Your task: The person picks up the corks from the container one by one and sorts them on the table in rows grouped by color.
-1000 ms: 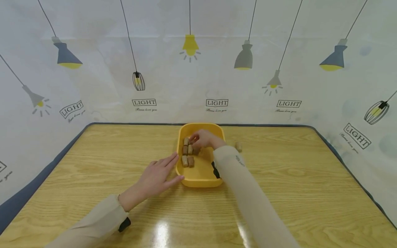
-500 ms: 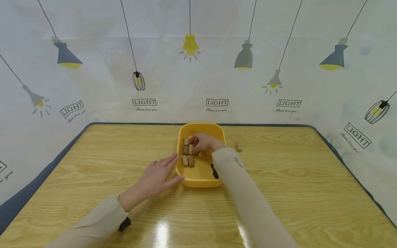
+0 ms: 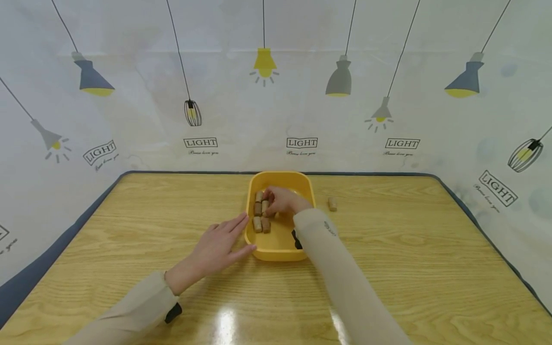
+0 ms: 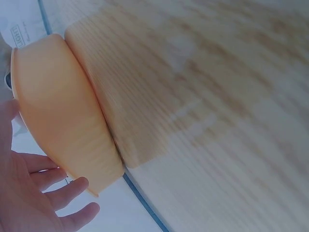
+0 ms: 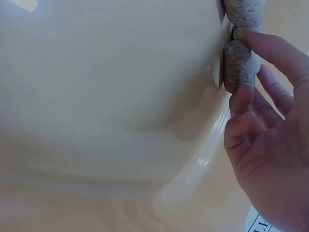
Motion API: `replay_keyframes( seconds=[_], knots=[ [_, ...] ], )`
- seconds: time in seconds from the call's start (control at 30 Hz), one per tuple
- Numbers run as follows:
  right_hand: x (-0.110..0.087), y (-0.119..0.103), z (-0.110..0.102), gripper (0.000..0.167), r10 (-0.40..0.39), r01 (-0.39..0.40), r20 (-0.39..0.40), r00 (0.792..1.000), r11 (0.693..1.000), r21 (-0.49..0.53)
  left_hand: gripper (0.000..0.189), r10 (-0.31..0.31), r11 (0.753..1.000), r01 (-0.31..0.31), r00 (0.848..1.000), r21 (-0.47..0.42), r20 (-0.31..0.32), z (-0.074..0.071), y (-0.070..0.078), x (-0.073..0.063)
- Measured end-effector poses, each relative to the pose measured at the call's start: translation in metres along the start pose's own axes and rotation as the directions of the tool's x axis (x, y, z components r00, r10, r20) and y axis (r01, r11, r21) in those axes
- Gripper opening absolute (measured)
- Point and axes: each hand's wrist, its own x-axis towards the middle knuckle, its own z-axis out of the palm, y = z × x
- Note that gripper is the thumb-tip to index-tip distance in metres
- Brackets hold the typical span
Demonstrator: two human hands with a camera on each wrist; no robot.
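A yellow plastic tub (image 3: 280, 255) sits at the back middle of the table, with several wine corks (image 3: 257, 224) lined up in short rows along its left side. Inside it, my right hand (image 3: 282, 200) pinches a darker cork (image 5: 239, 65) between thumb and fingertips, at the end of the row; in the head view the hand hides that cork. My left hand (image 3: 215, 247) lies along the tub's left side, fingers straight, the fingertips and thumb at the rim. From the left wrist view, those loosely spread fingers (image 4: 67, 193) are by the tub's edge.
One light cork (image 3: 332, 204) lies on the wooden table (image 3: 409, 268) to the right of the tub. A white wall covering (image 3: 224, 96) printed with lamps rises behind the table and along both sides.
My right hand has moved slightly nearer and lower inside the tub, its sleeve drawing a little left. The left hand and the tub have stayed in place.
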Motion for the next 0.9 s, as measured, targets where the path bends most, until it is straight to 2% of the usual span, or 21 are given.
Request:
replay_keyframes(
  seconds=[0.23, 0.4, 0.5, 0.53, 0.63, 0.73, 0.77, 0.9],
  knots=[
    [0.000, 0.001, -0.005, 0.038, -0.021, 0.021, 0.014, 1.000, 1.000, -0.021, 0.072, -0.006, 1.000, 0.006, 1.000, -0.001, 0.013, 0.000, 0.000, 0.000],
    [-0.001, -0.005, -0.016, 0.037, -0.024, 0.025, 0.024, 0.999, 0.999, -0.038, 0.073, -0.005, 1.000, 0.005, 1.000, 0.009, 0.013, 0.000, 0.000, 0.000],
    [0.003, -0.005, -0.025, 0.037, -0.042, 0.043, 0.030, 0.999, 0.998, -0.037, 0.074, -0.002, 1.000, 0.002, 1.000, 0.016, 0.005, 0.001, -0.001, 0.001],
    [0.012, 0.004, -0.026, 0.037, -0.089, 0.089, 0.026, 0.996, 0.996, -0.015, 0.074, -0.001, 1.000, 0.001, 1.000, 0.016, 0.002, 0.001, 0.000, 0.001],
    [0.014, 0.004, -0.035, 0.037, -0.103, 0.103, 0.019, 0.995, 0.995, -0.006, 0.073, -0.001, 1.000, 0.001, 1.000, 0.009, -0.001, 0.000, 0.000, 0.001],
    [0.008, -0.002, -0.043, 0.038, -0.105, 0.105, -0.003, 0.994, 0.994, -0.029, 0.073, -0.002, 1.000, 0.002, 1.000, 0.004, 0.004, 0.000, 0.000, 0.001],
    [-0.002, -0.014, -0.047, 0.038, -0.067, 0.067, -0.007, 0.998, 0.996, -0.061, 0.073, -0.002, 1.000, 0.002, 1.000, 0.005, 0.005, 0.000, 0.000, 0.001],
    [-0.016, -0.023, -0.058, 0.036, -0.090, 0.087, -0.019, 0.996, 0.990, -0.109, 0.073, -0.005, 1.000, 0.004, 1.000, 0.012, 0.012, 0.000, 0.000, 0.001]
  ],
)
